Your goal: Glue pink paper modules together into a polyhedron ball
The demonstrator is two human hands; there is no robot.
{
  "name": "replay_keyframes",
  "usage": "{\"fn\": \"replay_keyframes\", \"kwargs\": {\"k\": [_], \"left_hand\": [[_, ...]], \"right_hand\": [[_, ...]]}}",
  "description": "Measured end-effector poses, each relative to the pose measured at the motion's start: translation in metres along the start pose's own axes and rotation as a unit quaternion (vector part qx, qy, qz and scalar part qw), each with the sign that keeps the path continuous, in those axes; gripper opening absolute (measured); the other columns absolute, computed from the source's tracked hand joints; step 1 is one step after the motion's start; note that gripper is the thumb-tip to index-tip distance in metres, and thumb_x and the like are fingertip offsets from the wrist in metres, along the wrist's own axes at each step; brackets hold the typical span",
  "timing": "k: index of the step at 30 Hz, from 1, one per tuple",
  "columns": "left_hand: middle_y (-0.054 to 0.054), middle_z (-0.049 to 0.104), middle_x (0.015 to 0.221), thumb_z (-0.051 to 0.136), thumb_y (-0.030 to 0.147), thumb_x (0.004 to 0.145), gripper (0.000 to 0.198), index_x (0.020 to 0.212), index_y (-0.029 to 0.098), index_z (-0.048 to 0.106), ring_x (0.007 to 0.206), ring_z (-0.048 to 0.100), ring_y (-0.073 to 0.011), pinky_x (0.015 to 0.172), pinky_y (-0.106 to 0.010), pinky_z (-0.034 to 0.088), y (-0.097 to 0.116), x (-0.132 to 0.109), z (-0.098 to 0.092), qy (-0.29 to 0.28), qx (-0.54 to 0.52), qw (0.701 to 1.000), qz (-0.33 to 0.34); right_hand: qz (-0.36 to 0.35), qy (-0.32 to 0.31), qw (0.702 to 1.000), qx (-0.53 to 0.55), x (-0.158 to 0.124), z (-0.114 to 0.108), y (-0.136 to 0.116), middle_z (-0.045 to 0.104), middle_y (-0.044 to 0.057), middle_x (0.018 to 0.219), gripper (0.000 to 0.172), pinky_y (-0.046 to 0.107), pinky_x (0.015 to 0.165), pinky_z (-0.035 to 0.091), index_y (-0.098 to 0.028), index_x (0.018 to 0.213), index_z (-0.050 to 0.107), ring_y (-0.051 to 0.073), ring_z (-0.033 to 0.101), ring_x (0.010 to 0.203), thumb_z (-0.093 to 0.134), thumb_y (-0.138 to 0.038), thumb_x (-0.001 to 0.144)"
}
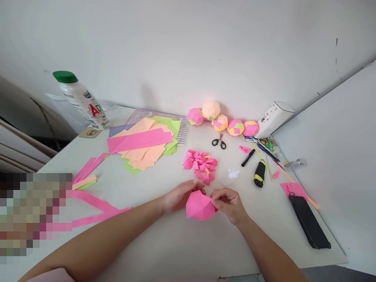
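Observation:
A faceted pink paper ball [201, 206], only partly formed, is held between my two hands just above the white table. My left hand [182, 196] curls around its far left side, the fingertips partly hidden behind it. With thumb and fingers my right hand [228, 203] pinches the ball's right edge. Beyond the hands lies a heap of folded pink paper pieces [200, 162], a few with orange parts. White glue-like stuff [234, 174] sits on a clear scrap to the right of the heap.
Finished paper balls [219, 123] line the wall, beside a white box [274, 118]. Scissors [219, 141], a marker [248, 158], a utility knife [259, 173] and a black phone [310, 221] lie rightward. Leftward are stacked paper sheets [141, 141], a bottle [84, 102] and pink strips [96, 201].

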State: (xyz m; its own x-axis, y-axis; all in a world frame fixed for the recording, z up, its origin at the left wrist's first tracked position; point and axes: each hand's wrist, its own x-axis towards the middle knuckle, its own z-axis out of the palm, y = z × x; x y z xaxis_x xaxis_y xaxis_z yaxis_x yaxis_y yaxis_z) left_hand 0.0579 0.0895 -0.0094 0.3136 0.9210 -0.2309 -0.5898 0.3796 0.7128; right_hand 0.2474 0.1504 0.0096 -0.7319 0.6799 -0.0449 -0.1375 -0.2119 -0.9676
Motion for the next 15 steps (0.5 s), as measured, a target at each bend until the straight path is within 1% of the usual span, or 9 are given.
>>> {"fn": "replay_keyframes", "kwargs": {"k": [3, 5, 6, 8, 11, 15], "left_hand": [[-0.01, 0.063, 0.1, 0.049, 0.051, 0.084, 0.042, 0.108, 0.018, 0.06, 0.094, 0.058, -0.0254, 0.081, -0.038, 0.043, 0.0038, -0.0001, -0.002, -0.029, -0.045, 0.998, -0.018], [-0.013, 0.062, 0.107, 0.052, 0.049, 0.082, 0.045, 0.112, 0.016, 0.058, 0.102, 0.056, -0.0289, 0.086, -0.041, 0.042, 0.0053, -0.0012, -0.0023, -0.046, -0.052, 0.997, -0.012], [-0.013, 0.061, 0.109, 0.056, 0.047, 0.081, 0.045, 0.113, 0.016, 0.057, 0.104, 0.055, -0.0295, 0.088, -0.042, 0.041, 0.0056, -0.0018, -0.0023, -0.049, -0.055, 0.997, -0.007], [-0.012, 0.062, 0.11, 0.063, 0.037, 0.078, 0.045, 0.117, 0.017, 0.055, 0.103, 0.056, -0.0281, 0.09, -0.042, 0.04, 0.0057, -0.0023, -0.0026, -0.046, -0.058, 0.997, -0.003], [-0.009, 0.063, 0.105, 0.069, 0.022, 0.073, 0.05, 0.12, 0.021, 0.053, 0.098, 0.059, -0.0242, 0.089, -0.041, 0.041, 0.0053, -0.0015, -0.0039, -0.038, -0.053, 0.998, -0.003], [-0.007, 0.065, 0.1, 0.071, 0.016, 0.071, 0.05, 0.117, 0.022, 0.055, 0.094, 0.061, -0.0234, 0.086, -0.04, 0.044, 0.0053, -0.0001, -0.005, -0.048, -0.056, 0.997, -0.003]], "right_hand": [[-0.041, 0.06, 0.997, -0.023, 0.0001, -0.0011, 0.0004, 0.06, -0.001, 0.065, 0.003, 0.024, 0.051, 0.046, -0.021, 0.074, 0.068, 0.011, 0.053, 0.058, 0.071, -0.023, 0.074], [-0.056, 0.095, 0.993, -0.051, -0.0003, -0.0014, 0.0014, 0.063, 0.0, 0.07, 0.005, 0.026, 0.055, 0.049, -0.021, 0.077, 0.069, 0.012, 0.056, 0.061, 0.071, -0.024, 0.074], [-0.058, 0.108, 0.99, -0.066, -0.0006, -0.0013, 0.0017, 0.064, 0.001, 0.072, 0.006, 0.026, 0.057, 0.049, -0.021, 0.078, 0.068, 0.012, 0.057, 0.063, 0.071, -0.025, 0.074], [-0.046, 0.118, 0.989, -0.079, -0.0007, -0.0007, 0.0015, 0.065, 0.002, 0.075, 0.009, 0.026, 0.059, 0.051, -0.021, 0.081, 0.068, 0.013, 0.059, 0.066, 0.071, -0.027, 0.074], [0.011, 0.087, 0.995, -0.053, 0.0005, 0.0007, -0.0006, 0.064, 0.001, 0.075, 0.015, 0.026, 0.059, 0.053, -0.021, 0.086, 0.065, 0.013, 0.06, 0.068, 0.071, -0.028, 0.074], [0.073, 0.017, 0.997, -0.005, 0.0032, 0.0023, -0.0028, 0.064, 0.001, 0.082, 0.027, 0.025, 0.06, 0.052, -0.022, 0.095, 0.06, 0.013, 0.061, 0.073, 0.074, -0.027, 0.072]]}}
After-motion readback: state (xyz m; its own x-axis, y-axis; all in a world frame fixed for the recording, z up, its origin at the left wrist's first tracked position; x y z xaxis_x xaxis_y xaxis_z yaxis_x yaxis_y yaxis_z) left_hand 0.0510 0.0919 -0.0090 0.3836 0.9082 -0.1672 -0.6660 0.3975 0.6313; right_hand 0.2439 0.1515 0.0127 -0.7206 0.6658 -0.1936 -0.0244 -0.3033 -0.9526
